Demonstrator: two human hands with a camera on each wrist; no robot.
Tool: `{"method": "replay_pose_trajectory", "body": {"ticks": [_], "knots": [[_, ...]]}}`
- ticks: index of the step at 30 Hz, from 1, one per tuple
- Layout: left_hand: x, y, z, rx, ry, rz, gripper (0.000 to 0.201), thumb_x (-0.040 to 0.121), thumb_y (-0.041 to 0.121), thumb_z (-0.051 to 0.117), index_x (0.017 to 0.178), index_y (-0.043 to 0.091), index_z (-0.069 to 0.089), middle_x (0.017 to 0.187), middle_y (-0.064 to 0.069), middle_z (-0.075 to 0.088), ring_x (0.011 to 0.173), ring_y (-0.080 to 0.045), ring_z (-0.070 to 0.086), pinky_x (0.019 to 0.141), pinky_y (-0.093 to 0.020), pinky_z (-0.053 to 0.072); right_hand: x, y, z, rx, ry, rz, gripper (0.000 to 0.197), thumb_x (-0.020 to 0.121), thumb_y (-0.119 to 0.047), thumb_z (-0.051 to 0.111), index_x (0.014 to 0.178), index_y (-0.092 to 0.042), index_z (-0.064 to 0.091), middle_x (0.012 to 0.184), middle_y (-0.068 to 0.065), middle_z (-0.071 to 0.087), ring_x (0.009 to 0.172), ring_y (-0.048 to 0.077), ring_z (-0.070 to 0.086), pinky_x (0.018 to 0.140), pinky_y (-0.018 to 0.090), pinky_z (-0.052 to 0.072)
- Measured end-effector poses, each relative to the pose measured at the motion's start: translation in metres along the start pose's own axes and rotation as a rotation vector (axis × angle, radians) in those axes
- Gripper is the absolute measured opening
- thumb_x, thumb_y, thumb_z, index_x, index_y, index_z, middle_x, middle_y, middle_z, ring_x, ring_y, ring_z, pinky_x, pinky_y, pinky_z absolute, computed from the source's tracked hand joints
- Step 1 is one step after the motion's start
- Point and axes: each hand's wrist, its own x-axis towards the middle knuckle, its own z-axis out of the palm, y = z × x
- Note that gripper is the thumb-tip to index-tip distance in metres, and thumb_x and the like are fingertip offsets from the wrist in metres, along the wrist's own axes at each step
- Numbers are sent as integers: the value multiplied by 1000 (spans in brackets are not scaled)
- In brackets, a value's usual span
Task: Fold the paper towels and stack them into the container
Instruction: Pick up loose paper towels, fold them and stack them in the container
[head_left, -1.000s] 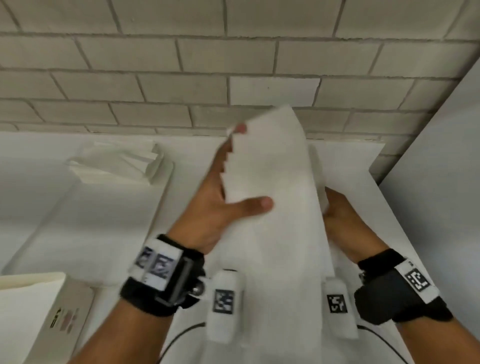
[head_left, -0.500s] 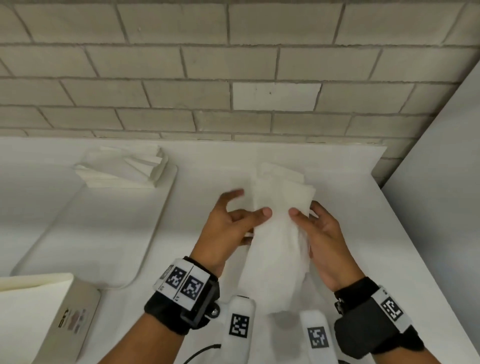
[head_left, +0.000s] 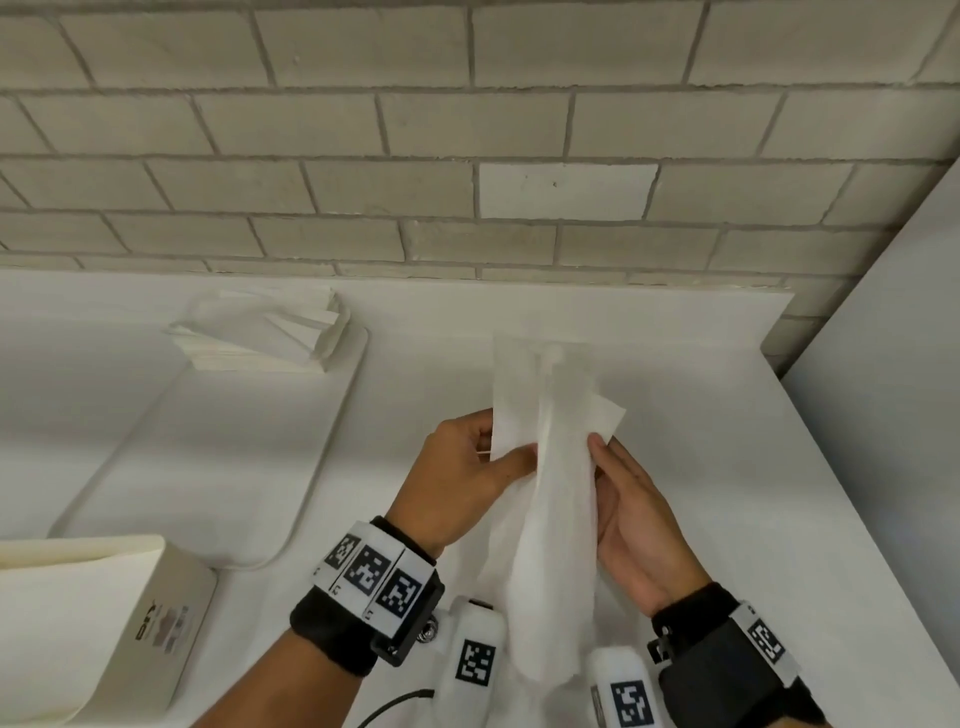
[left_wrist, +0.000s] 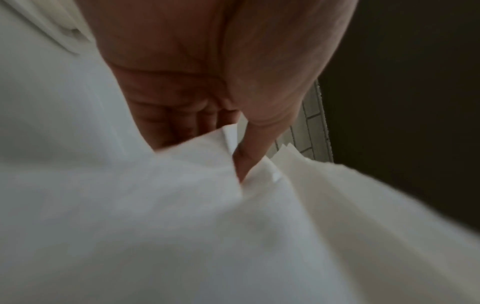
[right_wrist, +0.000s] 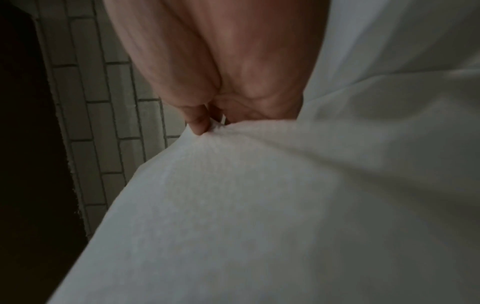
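A white paper towel hangs lengthwise in the air between both hands over the white table. My left hand pinches its left upper edge between thumb and fingers. My right hand pinches the right upper edge, thumb on the near side. The left wrist view shows the thumb tucked into a fold of the towel. The right wrist view shows the thumb tip pressing the towel. A flat white tray at the left carries a pile of folded towels at its far end.
A cream cardboard box sits at the near left corner. A brick wall runs along the table's far edge. A white panel stands at the right. A black cable lies near the front edge.
The towel came down from a raised, spread position to a lower, narrower bundle. Both hands closed in on its upper edges, and its top has since opened upward a little.
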Motion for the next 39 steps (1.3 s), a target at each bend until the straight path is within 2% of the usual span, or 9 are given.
{"method": "replay_pose_trajectory", "body": {"ticks": [5, 9, 12, 18, 23, 29, 32, 36, 39], "knots": [[-6, -5, 3, 290, 134, 257, 61, 90, 17, 73, 132, 40, 36, 104, 11, 60, 75, -8, 64, 68, -22, 54, -1, 4, 1, 59, -37, -3, 39, 102, -32, 43, 137, -21, 56, 132, 11, 64, 125, 26, 59, 108, 46, 45], [-13, -11, 3, 651, 244, 428, 32, 89, 38, 60, 121, 39, 57, 114, 16, 43, 103, -12, 40, 91, -23, 40, 0, 6, 2, -14, -19, -50, 36, 101, -31, 44, 133, -23, 59, 129, 7, 67, 119, 22, 63, 99, 38, 53], [-18, -4, 2, 570, 153, 328, 27, 90, 46, 40, 90, 50, 66, 108, 17, 45, 103, -12, 34, 94, -21, 32, 0, 6, 1, -102, 19, -85, 33, 103, -30, 44, 131, -23, 61, 126, 6, 68, 119, 22, 64, 106, 44, 46], [-12, 25, 0, 96, -71, -96, 34, 88, 54, 65, 59, 36, 67, 90, 11, 49, 101, -8, 50, 80, -19, 35, -2, 5, 6, -271, 26, -131, 29, 104, -29, 42, 122, -27, 66, 119, 2, 72, 113, 19, 67, 104, 45, 46], [-8, 18, -4, -3, -74, -85, 26, 68, 55, 82, 81, 33, 79, 109, 8, 66, 100, -10, 68, 85, -25, 50, -2, 4, 3, -304, 101, -140, 27, 104, -31, 44, 117, -24, 67, 113, 5, 74, 107, 23, 70, 103, 51, 48], [-23, 14, 2, 22, -56, -46, 36, 77, 47, 76, 110, 35, 68, 103, 20, 76, 96, 2, 72, 82, -17, 57, -3, 5, 3, -313, 174, -192, 25, 102, -34, 49, 113, -20, 68, 110, 3, 74, 105, 24, 70, 101, 53, 49], [-21, 3, 4, 70, 0, -60, 32, 81, 35, 81, 111, 30, 69, 105, 12, 77, 98, -4, 73, 89, -32, 60, -4, 7, 7, -328, 137, -190, 28, 97, -38, 56, 117, -20, 65, 112, 4, 73, 106, 25, 69, 97, 51, 52], [-15, -16, 3, -414, 106, -295, 42, 79, 21, 83, 118, 10, 71, 111, -10, 77, 103, -28, 74, 99, -51, 55, -8, 7, 10, -427, 10, -246, 20, 94, -19, 61, 115, -20, 62, 112, 1, 72, 105, 23, 69, 88, 40, 58], [-20, -25, 0, -571, -75, -452, 48, 88, 36, 76, 128, 10, 67, 123, -15, 72, 116, -32, 68, 105, -49, 49, -9, 4, 13, -388, -58, -209, 23, 93, -14, 62, 116, -18, 60, 114, 2, 72, 107, 23, 69, 87, 37, 58]]}}
